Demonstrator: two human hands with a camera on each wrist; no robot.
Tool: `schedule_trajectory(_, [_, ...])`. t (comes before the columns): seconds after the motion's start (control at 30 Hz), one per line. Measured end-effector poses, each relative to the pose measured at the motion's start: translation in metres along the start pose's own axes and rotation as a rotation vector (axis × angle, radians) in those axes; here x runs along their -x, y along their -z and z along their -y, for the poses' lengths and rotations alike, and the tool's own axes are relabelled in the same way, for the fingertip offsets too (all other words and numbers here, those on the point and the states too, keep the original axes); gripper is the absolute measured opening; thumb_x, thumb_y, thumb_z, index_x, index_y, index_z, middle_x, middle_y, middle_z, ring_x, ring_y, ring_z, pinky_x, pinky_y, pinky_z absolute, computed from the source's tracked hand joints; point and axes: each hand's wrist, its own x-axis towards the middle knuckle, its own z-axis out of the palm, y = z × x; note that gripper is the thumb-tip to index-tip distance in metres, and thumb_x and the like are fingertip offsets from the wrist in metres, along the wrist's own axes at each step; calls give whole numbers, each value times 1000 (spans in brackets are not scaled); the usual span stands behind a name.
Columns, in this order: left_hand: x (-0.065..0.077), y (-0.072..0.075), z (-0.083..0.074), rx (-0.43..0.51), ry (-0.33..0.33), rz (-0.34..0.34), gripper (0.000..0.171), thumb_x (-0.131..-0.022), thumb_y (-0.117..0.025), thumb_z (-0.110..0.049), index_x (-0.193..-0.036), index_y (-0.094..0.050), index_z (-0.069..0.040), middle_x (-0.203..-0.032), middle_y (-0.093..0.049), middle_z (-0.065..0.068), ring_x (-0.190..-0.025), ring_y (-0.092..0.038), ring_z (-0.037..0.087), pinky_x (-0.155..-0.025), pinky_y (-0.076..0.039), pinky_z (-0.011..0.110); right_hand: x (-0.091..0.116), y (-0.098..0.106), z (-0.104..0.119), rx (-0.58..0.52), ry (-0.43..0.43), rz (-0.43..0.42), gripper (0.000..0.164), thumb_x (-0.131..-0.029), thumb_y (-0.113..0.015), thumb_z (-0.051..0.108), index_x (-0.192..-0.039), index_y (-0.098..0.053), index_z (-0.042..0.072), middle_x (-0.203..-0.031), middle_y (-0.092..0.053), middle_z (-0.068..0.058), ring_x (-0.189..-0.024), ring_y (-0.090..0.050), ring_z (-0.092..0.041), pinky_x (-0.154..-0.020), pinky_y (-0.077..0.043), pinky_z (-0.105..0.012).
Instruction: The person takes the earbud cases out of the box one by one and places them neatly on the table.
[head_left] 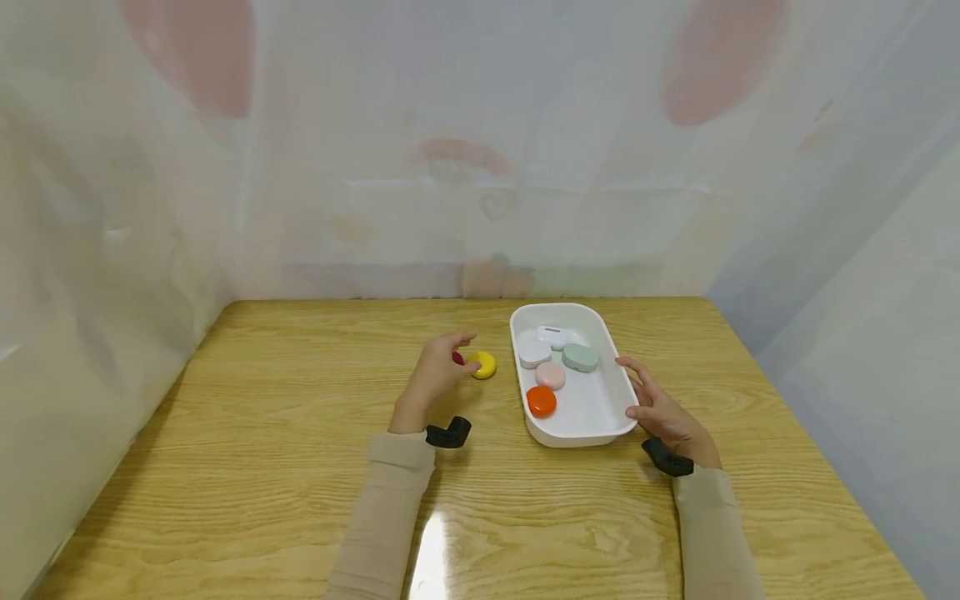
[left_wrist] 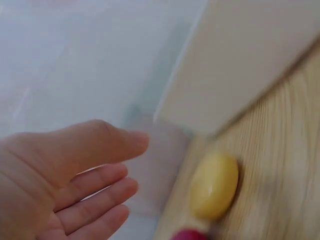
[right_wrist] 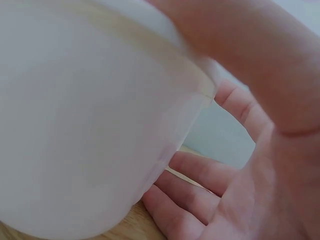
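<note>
My left hand (head_left: 437,368) hovers over the table beside a smooth yellow rounded piece (head_left: 483,365), thumb and fingers apart with nothing between them. A dark red rounded piece (head_left: 457,358) lies just left of the yellow one, partly hidden by that hand. In the left wrist view the yellow piece (left_wrist: 215,186) is past the fingertips. My right hand (head_left: 667,417) grips the right side of a white plastic bin (head_left: 600,408), thumb over the rim. Its other fingers (right_wrist: 187,192) lie along the bin's outer wall.
Inside the bin are an orange rounded piece (head_left: 541,402), a pale pink one (head_left: 551,375), a mint-green case (head_left: 581,357), a white case (head_left: 534,354) and another white case with a dark slot (head_left: 552,336). A pale curtain (head_left: 480,225) hangs behind the wooden table (head_left: 285,433).
</note>
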Motion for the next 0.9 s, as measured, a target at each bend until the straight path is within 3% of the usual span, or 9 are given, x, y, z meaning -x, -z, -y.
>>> schedule_trajectory(0.17, [-1, -15, -18, 28, -118, 75, 48, -85, -72, -10, -130, -59, -1, -131, -63, 17, -122, -59, 32, -106, -48, 44, -1, -1, 0, 4, -2, -6, 72, -92, -60, 6, -147, -20, 31, -144, -36, 13, -115, -54, -5, -90, -55, -24])
schedule_trajectory(0.33, [2, -30, -33, 69, -169, 129, 45, -84, -72, -10, -127, -61, 0, -130, -64, 15, -122, -59, 32, -108, -47, 45, -1, -2, 0, 11, -14, -12, 74, -92, -59, 4, -148, -19, 31, -144, -34, 13, -116, -54, -3, -91, -54, -23])
schedule_trajectory(0.53, [6, -48, -53, 40, -204, 216, 46, -86, -71, -11, -129, -60, -2, -132, -63, 12, -125, -57, 29, -109, -46, 42, -2, -1, 0, 3, 21, 14, 71, -94, -58, 5, -148, -19, 30, -144, -35, 13, -116, -53, -4, -90, -54, -23])
schedule_trajectory(0.7, [4, -66, -65, -61, -208, 322, 44, -88, -69, -12, -131, -60, -7, -131, -64, 8, -126, -57, 24, -108, -47, 34, 0, 1, -1, -14, 42, 24, 70, -94, -58, 4, -147, -21, 29, -144, -36, 12, -115, -54, -4, -89, -55, -23])
schedule_trajectory(0.9, [-5, -78, -64, -204, -250, 383, 43, -86, -72, -14, -127, -62, -8, -121, -69, 7, -108, -63, 17, -96, -53, 21, 0, 0, -5, -29, 41, 33, 69, -93, -58, 5, -145, -22, 32, -142, -38, 12, -113, -55, -4, -88, -56, -24])
